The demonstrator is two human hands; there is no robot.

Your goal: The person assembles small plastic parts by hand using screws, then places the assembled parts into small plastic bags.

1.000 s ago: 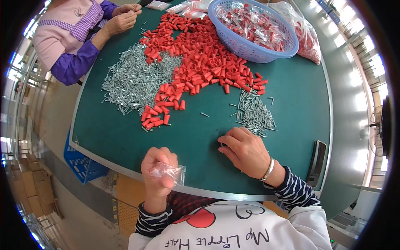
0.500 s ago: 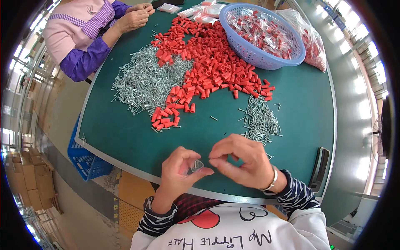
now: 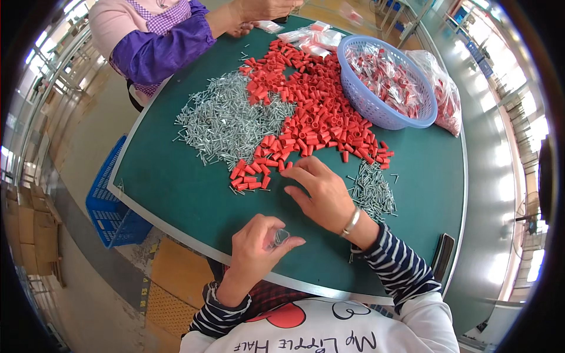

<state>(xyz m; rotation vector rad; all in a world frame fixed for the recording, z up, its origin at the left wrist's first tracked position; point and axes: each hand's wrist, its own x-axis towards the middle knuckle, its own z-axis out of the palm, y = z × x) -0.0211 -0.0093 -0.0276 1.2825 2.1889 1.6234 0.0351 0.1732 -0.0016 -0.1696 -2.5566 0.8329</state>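
In my left hand (image 3: 252, 246), near the table's front edge, a small clear plastic bag (image 3: 279, 237) is held between thumb and curled fingers; its contents cannot be made out. My right hand (image 3: 322, 197) hovers with thumb and index finger apart, its fingertips close to a few red tapered caps (image 3: 282, 166) at the near edge of the red pile (image 3: 315, 97). Whether they touch is unclear. Left of the caps spreads a heap of silver screws (image 3: 226, 120). Beyond my right wrist lies a smaller screw pile (image 3: 374, 191).
A lilac basket (image 3: 376, 112) full of filled bags stands at the back right, beside a large clear sack (image 3: 444, 97). Flat bags (image 3: 315, 38) lie at the back. A co-worker's purple sleeve (image 3: 168, 50) is at far left. A dark phone-like object (image 3: 442, 257) lies at right.
My right hand has moved away from the bag, forward and left to the red caps. My left hand keeps the bag. The co-worker's hand has risen, and the view has shifted.
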